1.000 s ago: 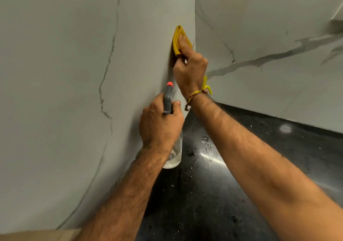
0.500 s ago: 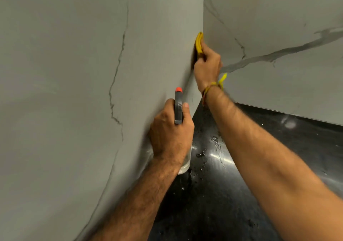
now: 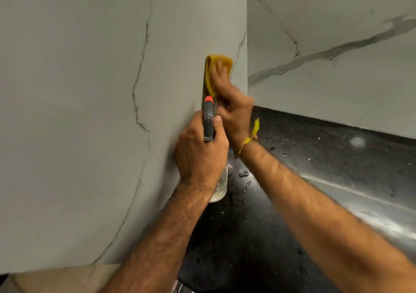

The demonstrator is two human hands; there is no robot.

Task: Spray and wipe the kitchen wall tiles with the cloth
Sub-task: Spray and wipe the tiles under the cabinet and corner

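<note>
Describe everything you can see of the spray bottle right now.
The spray bottle is upright, close beside the left wall tile. Its dark grey head has an orange-red nozzle tip pointing up. The left hand grips its neck, thumb alongside the head. Below the hand a clear rounded body shows, seemingly holding liquid. Whether it touches the black counter is unclear.

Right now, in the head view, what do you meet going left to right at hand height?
Left wall tiles → left hand gripping the spray bottle → right hand pressing the yellow cloth to the wall → black countertop.
</note>
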